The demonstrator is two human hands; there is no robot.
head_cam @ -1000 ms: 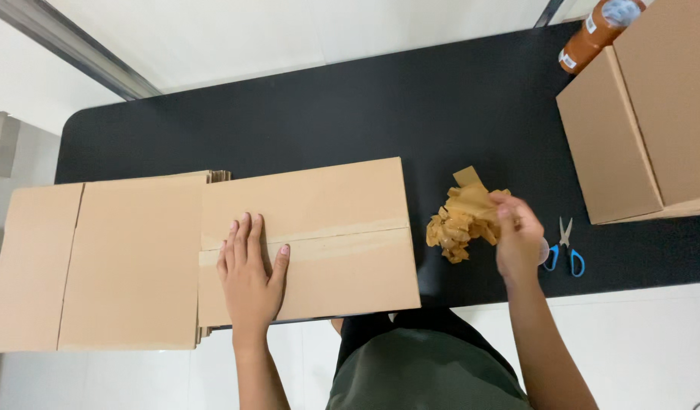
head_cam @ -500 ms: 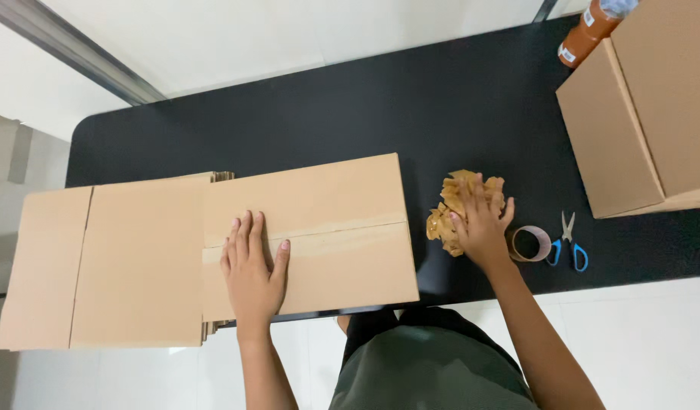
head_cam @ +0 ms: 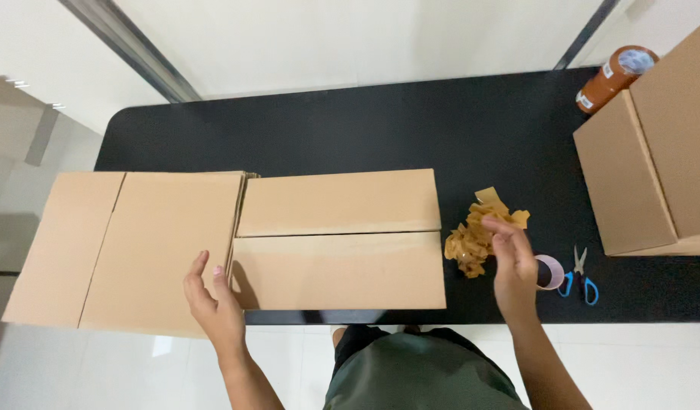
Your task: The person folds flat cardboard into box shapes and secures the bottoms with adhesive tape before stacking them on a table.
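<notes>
Comparing this view with the two before it, your left hand (head_cam: pixel 213 304) has slid off the middle of the flattened cardboard box (head_cam: pixel 338 239) to its left end, where the fingers (head_cam: pixel 199 267) lie spread and loose against the edge, gripping nothing. The box lies flat on the black desk (head_cam: pixel 327 129), its near edge over the desk's front rim, beside a second flattened sheet (head_cam: pixel 137 250) that overhangs the desk's left end. Your right hand (head_cam: pixel 515 266) has lifted off the crumpled wad of brown tape (head_cam: pixel 475 235) and now hovers just beside it, fingers half-curled and empty. A tape roll (head_cam: pixel 551 273) and blue-handled scissors (head_cam: pixel 580 277) lie near that hand; an assembled carton (head_cam: pixel 654 152) and an orange bottle (head_cam: pixel 614 77) stand at far right.
</notes>
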